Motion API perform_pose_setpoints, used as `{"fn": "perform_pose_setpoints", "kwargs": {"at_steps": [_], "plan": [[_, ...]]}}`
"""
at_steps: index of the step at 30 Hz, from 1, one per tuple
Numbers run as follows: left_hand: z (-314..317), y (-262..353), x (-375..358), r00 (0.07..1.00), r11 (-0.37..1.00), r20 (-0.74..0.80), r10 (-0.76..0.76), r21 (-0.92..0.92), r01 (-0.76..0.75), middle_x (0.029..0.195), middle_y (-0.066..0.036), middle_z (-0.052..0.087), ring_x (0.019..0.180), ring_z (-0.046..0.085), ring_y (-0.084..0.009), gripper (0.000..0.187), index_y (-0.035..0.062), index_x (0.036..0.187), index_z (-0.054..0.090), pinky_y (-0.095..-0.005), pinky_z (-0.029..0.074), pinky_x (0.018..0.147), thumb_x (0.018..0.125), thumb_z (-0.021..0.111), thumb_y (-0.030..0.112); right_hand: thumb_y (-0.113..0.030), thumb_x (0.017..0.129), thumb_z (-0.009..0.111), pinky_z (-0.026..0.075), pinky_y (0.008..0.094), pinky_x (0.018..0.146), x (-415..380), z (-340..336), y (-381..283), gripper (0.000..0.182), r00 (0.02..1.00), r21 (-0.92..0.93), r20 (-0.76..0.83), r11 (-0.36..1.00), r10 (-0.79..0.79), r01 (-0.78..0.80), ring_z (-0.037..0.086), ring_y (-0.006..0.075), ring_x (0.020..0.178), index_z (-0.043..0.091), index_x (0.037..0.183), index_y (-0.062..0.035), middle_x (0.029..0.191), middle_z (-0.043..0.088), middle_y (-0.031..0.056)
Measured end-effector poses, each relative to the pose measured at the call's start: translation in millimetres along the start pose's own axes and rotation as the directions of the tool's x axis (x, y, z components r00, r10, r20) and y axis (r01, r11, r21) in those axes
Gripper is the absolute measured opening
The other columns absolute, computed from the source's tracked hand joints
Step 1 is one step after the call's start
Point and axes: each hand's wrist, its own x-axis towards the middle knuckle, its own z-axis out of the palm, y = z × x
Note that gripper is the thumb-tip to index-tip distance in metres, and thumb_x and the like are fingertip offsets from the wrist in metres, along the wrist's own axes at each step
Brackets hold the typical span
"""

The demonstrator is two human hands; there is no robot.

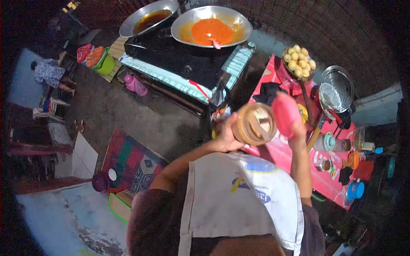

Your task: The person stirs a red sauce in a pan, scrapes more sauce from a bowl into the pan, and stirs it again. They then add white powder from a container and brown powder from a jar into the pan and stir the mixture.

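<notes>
My left hand [229, 135] is wrapped around the side of a brownish see-through jar [244, 130]. The jar's round mouth is uncovered and faces up toward me, with something pale inside that I cannot make out. Just to the right, my right hand [298, 131] grips a pinkish-red lid [283, 112], blurred by motion and held on edge, apart from the jar. Below and behind both hands lies a table with a pink-red cover [288, 151].
Ahead, a wok of orange-red paste [211, 30] and a wok of dark liquid [150, 20] sit on a black-topped stove [171, 55]. Peeled eggs or round pale items [299, 60] fill a bowl at right, near metal strainers [333, 94]. A person [51, 72] is far left.
</notes>
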Motion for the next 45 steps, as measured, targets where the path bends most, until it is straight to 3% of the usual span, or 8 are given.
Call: {"fn": "perform_pose_setpoints", "kwargs": {"at_steps": [2,6,8,10,12,17,25,45], "plan": [[-22,14,-7,0.992,0.998,0.111,0.061,0.012,-0.063,0.116,-0.013,0.045,0.093,0.053,-0.0301,0.089,0.0138,0.126,0.031,-0.0344,0.050,0.049,0.062,0.044,0.074,-0.043,0.080,0.039,0.035,0.0310,0.090,5,-3,12,0.058,0.962,0.332,-0.032,0.911,0.271,-0.246,0.049,0.0178,0.101,0.042,0.119,-0.0002,0.110,0.051,0.0114],[-16,49,-36,0.990,1.000,0.140,0.013,-0.001,-0.013,0.126,-0.012,0.036,0.109,0.043,-0.0329,0.099,0.0159,0.129,0.026,-0.0489,0.042,0.086,0.055,0.047,0.078,-0.034,0.083,0.035,0.034,0.0298,0.090,16,30,29,0.050,0.946,0.312,0.035,0.895,0.323,-0.317,0.050,0.0200,0.102,0.043,0.118,0.0001,0.111,0.052,0.0111],[-28,57,-39,0.970,0.996,0.234,0.067,-0.080,-0.050,0.127,-0.011,0.035,0.115,0.038,-0.0317,0.100,0.0159,0.130,0.025,-0.0498,0.033,0.094,0.054,0.049,0.077,-0.032,0.083,0.035,0.032,0.0308,0.092,23,45,34,0.049,0.985,-0.105,0.139,0.990,0.105,-0.091,0.045,0.0216,0.107,0.043,0.119,0.0002,0.113,0.051,0.0122],[-38,61,-39,0.983,0.994,0.147,0.108,-0.024,-0.105,0.127,-0.012,0.036,0.114,0.039,-0.0291,0.100,0.0140,0.129,0.027,-0.0480,0.035,0.093,0.055,0.050,0.077,-0.030,0.083,0.038,0.030,0.0327,0.093,25,58,30,0.045,0.972,-0.078,0.176,0.986,0.157,-0.145,0.042,0.0234,0.110,0.045,0.118,-0.0017,0.113,0.051,0.0135],[-42,66,-40,0.987,0.984,0.105,0.122,0.116,-0.134,0.126,-0.012,0.037,0.114,0.040,-0.0268,0.098,0.0109,0.127,0.031,-0.0462,0.035,0.094,0.056,0.052,0.074,-0.025,0.081,0.046,0.030,0.0338,0.093,27,65,21,0.038,0.976,-0.426,0.191,0.905,0.108,-0.017,0.045,0.0250,0.106,0.050,0.113,-0.0045,0.112,0.052,0.0134],[-41,73,-41,0.988,0.990,0.074,0.138,0.011,-0.139,0.123,-0.013,0.042,0.112,0.043,-0.0266,0.096,0.0082,0.125,0.034,-0.0442,0.035,0.094,0.056,0.057,0.070,-0.017,0.067,0.063,0.035,0.0315,0.066,32,93,-40,0.012,0.962,-0.709,0.213,0.650,-0.171,0.272,0.050,0.0201,0.070,0.059,0.074,-0.0085,0.072,0.059,0.0033],[-39,87,-37,0.978,0.989,0.153,0.142,0.027,-0.147,0.124,-0.013,0.039,0.114,0.040,-0.0278,0.091,0.0092,0.127,0.031,-0.0447,0.032,0.096,0.059,0.057,0.063,-0.015,0.064,0.056,0.035,0.0338,0.066,37,122,-38,0.014,0.898,-0.842,0.403,0.312,-0.175,0.439,0.048,0.0190,0.070,0.060,0.075,-0.0083,0.068,0.056,0.0041],[-55,99,-34,0.988,0.989,0.102,0.115,-0.100,-0.105,0.127,-0.011,0.036,0.117,0.036,-0.0277,0.089,0.0119,0.130,0.026,-0.0463,0.026,0.099,0.062,0.056,0.061,-0.010,0.062,0.056,0.035,0.0318,0.067,44,128,-31,0.016,0.919,-0.833,0.353,0.389,-0.175,0.393,0.047,0.0194,0.073,0.061,0.077,-0.0064,0.071,0.054,0.0031]]}}
